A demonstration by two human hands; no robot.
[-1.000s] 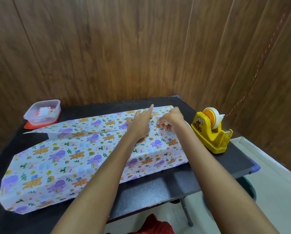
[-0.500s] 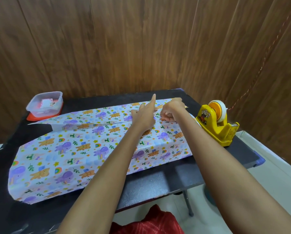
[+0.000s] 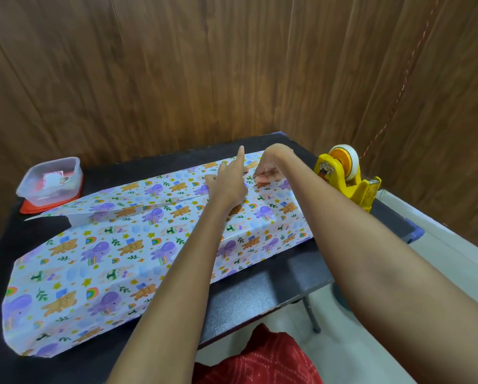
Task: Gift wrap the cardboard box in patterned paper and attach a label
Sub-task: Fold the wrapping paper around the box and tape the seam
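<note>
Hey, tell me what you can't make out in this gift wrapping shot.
Head view, the only one:
- Cardboard box: entirely covered by the patterned paper, so it cannot be seen.
- Right hand: whether its curled fingertips hold tape or only press the paper is too small to tell.
- Plastic container: contents blurred behind its cloudy wall.
- Table: left side cut off by the frame edge.

Past the fingers only a thin strip of dark worktop stays free before the wooden wall closes off the far side. Right of the fingers stands a yellow tape dispenser, with a bare gap between it and the papered box. Far left of the fingers, a lifted paper flap juts toward a clear plastic container by the wall. On the near side of the fingers, a bare band of worktop runs along the front edge.
</note>
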